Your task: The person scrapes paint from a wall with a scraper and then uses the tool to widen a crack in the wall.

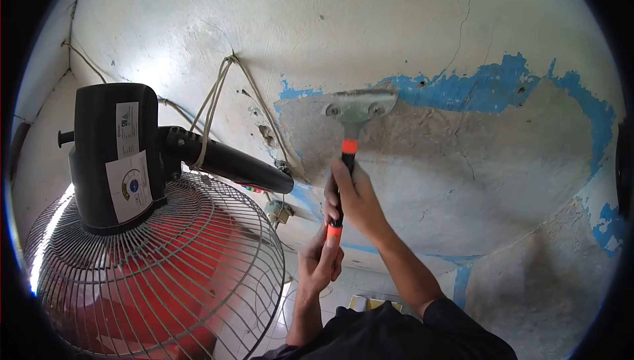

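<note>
A long-handled scraper [356, 117] with a wide head and a black and orange handle is held up against the wall [422, 155]. Its blade meets the lower edge of the white paint, beside a strip of blue paint [482, 89]. My right hand [353, 198] is wrapped round the black middle of the handle. Lower down, my left hand [319, 261] grips the orange end. Below the blade the surface is bare grey plaster with thin cracks.
A fan [165, 261] with a wire cage and red blades fills the left side, close to my left arm. Its black pole [231, 165] hangs by a cord [214, 102] from the wall. A small electrical fitting [279, 212] sits behind it. Floor tiles show below.
</note>
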Demonstrator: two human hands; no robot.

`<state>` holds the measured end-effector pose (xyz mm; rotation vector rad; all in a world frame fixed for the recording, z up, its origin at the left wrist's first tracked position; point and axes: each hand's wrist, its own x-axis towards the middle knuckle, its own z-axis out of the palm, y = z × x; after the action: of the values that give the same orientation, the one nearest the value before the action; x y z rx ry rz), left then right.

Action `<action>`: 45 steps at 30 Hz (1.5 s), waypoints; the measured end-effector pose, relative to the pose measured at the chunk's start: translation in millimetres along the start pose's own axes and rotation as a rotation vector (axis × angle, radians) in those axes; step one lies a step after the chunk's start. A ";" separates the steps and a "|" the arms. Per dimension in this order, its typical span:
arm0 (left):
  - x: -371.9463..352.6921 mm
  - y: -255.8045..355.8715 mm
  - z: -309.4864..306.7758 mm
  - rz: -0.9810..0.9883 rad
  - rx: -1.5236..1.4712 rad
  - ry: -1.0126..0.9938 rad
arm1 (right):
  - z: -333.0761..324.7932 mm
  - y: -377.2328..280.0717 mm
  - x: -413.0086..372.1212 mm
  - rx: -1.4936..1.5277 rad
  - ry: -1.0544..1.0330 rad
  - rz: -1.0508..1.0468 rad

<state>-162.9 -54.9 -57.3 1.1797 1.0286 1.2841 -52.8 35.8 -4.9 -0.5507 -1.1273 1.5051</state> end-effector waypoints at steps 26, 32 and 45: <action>-1.4 -3.9 -11.9 -0.006 0.038 0.066 | 8.9 8.7 10.5 -0.042 -0.042 0.006; -1.2 -5.0 -13.1 0.012 0.068 0.082 | 8.3 11.2 12.2 0.001 -0.059 -0.001; 7.8 5.2 -14.8 0.016 0.112 0.075 | 11.0 14.1 15.6 0.023 -0.061 -0.018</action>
<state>-177.9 -46.5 -53.7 1.2349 1.1605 1.3053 -73.0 47.6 -8.7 -0.4807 -1.1575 1.5259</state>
